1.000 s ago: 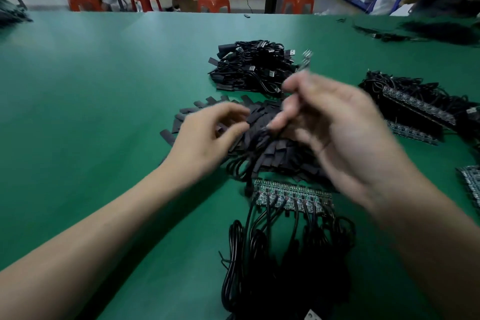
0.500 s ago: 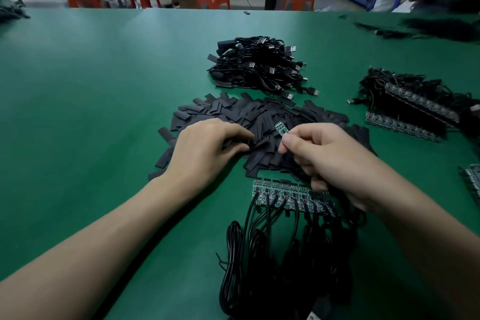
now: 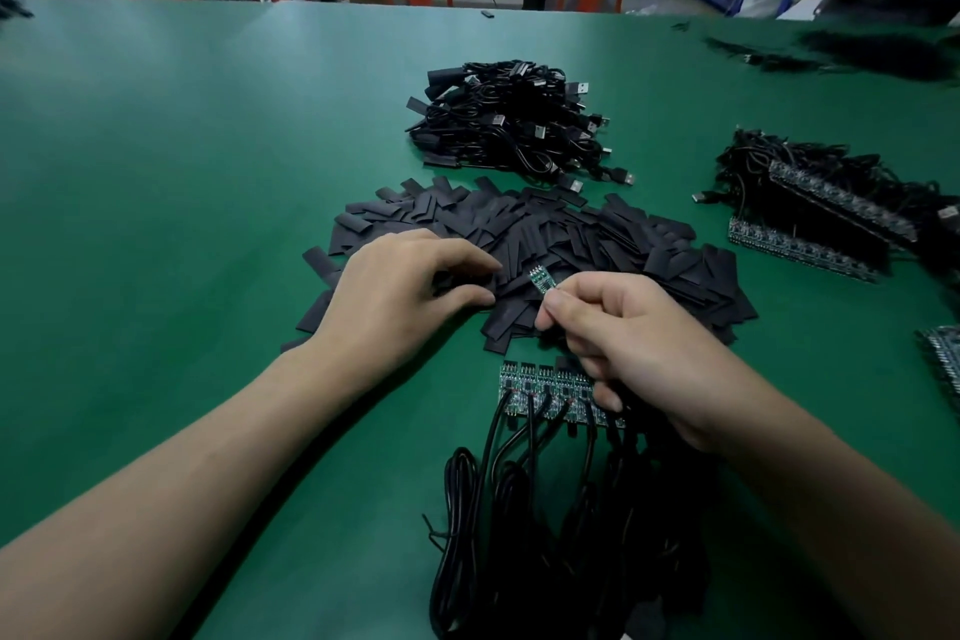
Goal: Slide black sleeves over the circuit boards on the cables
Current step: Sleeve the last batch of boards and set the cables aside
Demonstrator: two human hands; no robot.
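- The likeliest slip, we judge, is at the pile of black sleeves [image 3: 597,244]. They lie flat and overlapped, so our left hand [image 3: 400,296] could lift two at once or drag several out of the heap.
- A flat sleeve has its mouth pressed closed. Unless we squeeze it open, a corner of the circuit board [image 3: 543,280] may catch the edge and buckle it instead of entering.
- The board's cable is hidden under our palm and presumably joins the bundle of cables [image 3: 519,509] below. A snag there could tug the board askew as we push.
- The row of bare boards [image 3: 545,387] lies just under our right hand [image 3: 639,353], whose lower fingers could knock it out of line.
- Right hand: thumb and forefinger pinch the near end of the small green board. It points up and away over the near edge of the sleeve pile, and the other fingers curl beneath.
- Left hand: it rests palm down on the left part of the pile, fingers curled. Thumb and forefinger tips sit close together on the sleeves, but we cannot tell whether they grip a single one.
- The board's tip sits just beside our left forefinger, apparently not touching.
- Sleeved cables [image 3: 519,125] lie heaped farther up the green table [image 3: 182,172].
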